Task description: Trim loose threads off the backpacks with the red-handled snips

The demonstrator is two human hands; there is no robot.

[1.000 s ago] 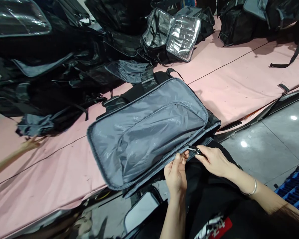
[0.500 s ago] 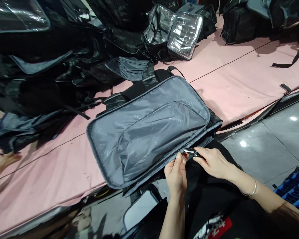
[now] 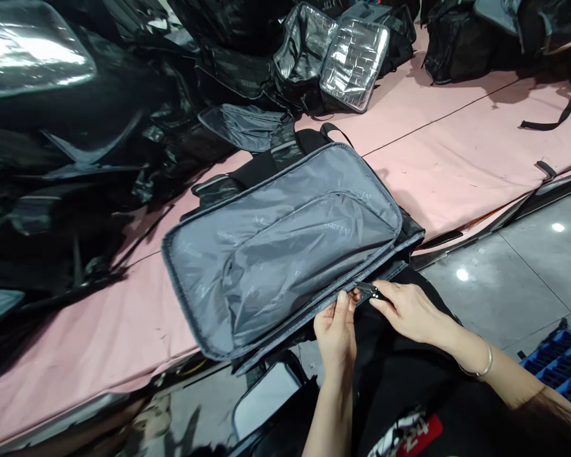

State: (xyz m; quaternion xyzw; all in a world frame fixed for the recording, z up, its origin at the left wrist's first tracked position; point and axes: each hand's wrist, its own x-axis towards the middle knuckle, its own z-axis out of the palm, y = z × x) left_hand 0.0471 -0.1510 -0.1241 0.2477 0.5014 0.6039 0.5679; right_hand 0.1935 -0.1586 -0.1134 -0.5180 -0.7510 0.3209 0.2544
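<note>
A black bag lies open on the pink table, its grey lining flap (image 3: 285,247) turned up toward me. My left hand (image 3: 335,330) pinches the flap's near edge by the zipper track. My right hand (image 3: 406,310), with a bracelet on its wrist, grips the small metal zipper pull (image 3: 368,291) right beside the left fingertips. Both hands meet at the bag's front edge, which overhangs the table.
A big heap of black bags (image 3: 76,158) fills the left and back of the pink table (image 3: 447,158). An open bag with silver foil lining (image 3: 352,60) stands at the back. More black bags (image 3: 461,38) sit far right. Blue crate (image 3: 564,362) on the grey floor at right.
A pile of black bags at the left has slid further onto the table, and another person's hand seen there earlier is gone. My hands stay at the zipper, barely shifted.
</note>
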